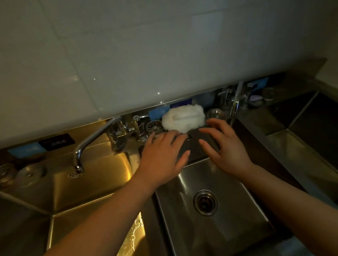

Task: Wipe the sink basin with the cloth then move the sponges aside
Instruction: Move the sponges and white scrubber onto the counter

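The steel sink basin (213, 226) lies beneath both forearms; the white cloth (183, 119) sits bunched on the back ledge at twelve o'clock, long axis running nine to three; the left hand (162, 157) and right hand (225, 149), fingers spread and empty, reach about equally near it.

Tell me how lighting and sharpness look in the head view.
Head view: dim; warm yellow light on the left basin, glare streaks near its front; middle basin grey but readable; right basin nearly black; white cloth bright, its folds washed out; left hand and right hand slightly soft; wide-angle curves the backsplash line.
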{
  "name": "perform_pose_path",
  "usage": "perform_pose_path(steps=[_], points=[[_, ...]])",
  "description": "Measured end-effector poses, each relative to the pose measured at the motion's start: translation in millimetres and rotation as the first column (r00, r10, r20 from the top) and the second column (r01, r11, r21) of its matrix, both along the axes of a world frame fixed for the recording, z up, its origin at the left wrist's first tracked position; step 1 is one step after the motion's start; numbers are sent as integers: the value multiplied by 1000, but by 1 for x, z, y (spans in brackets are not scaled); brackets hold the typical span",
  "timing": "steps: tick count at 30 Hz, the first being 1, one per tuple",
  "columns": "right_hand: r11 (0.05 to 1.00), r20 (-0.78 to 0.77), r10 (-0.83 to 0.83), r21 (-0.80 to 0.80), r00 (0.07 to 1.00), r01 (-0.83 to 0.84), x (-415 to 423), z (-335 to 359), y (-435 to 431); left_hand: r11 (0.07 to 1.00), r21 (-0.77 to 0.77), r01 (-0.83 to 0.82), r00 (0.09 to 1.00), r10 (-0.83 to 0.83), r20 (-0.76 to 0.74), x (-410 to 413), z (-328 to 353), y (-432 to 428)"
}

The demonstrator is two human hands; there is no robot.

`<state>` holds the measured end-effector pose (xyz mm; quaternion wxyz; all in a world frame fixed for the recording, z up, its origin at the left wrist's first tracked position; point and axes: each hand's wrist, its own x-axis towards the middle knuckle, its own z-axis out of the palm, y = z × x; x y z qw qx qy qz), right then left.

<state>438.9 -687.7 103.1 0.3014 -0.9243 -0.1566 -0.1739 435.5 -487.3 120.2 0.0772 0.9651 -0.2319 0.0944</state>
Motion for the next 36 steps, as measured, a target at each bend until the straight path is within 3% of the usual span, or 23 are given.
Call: perform_pose_path(steps=[4,13,21,29,36], points=[[996,-46,40,-78,998,-43,40,-5,-20,996,82,-34,999,35,-10,32,-11,-12],[997,-133,65,-29,989,-70,102,-44,-15,977,133,-169,983,177,-54,83,-43,-18],[997,-178,37,-53,983,-47,152,-76,-4,957,120,-264,955,277,-106,105,-71,-8],[982,-201,33,-175,979,-68,178,-96,7,958,106,-266,945,281,-168,123,-89,-7],[998,-215,11,-61,976,-25,182,-101,16,953,118,-280,939,298,-174,114,-95,2]])
